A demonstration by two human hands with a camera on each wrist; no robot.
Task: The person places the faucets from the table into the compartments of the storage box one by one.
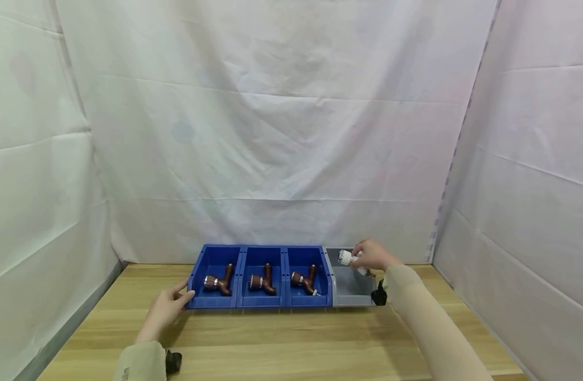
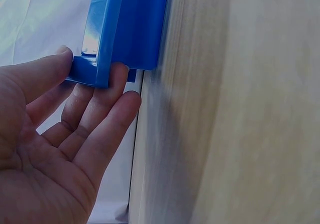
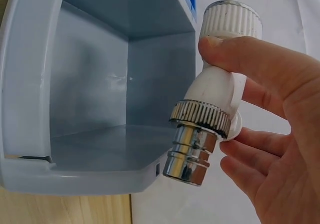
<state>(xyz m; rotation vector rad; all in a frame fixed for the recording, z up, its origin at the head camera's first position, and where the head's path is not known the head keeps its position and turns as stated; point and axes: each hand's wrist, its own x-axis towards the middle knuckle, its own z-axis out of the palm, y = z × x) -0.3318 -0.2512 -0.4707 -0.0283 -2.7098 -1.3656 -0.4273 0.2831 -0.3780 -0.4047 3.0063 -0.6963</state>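
My right hand (image 1: 374, 255) holds a white angle valve (image 3: 215, 91) above the grey bin (image 1: 353, 300), at the right end of the row. The valve has a ribbed white knob and a chrome threaded end; thumb and fingers pinch it near the knob. At the other end, my left hand (image 1: 165, 307) grips the front corner of the leftmost blue bin (image 2: 105, 38), thumb on one side of the rim and fingers on the other. Brown valves lie singly in the three blue bins: left valve (image 1: 218, 283), middle valve (image 1: 263, 283), right valve (image 1: 304, 280).
The joined bins stand at the back of a wooden table (image 1: 282, 344). White cloth (image 1: 272, 148) hangs close behind them, and more cloth encloses both sides. Black straps with small devices sit at both wrists.
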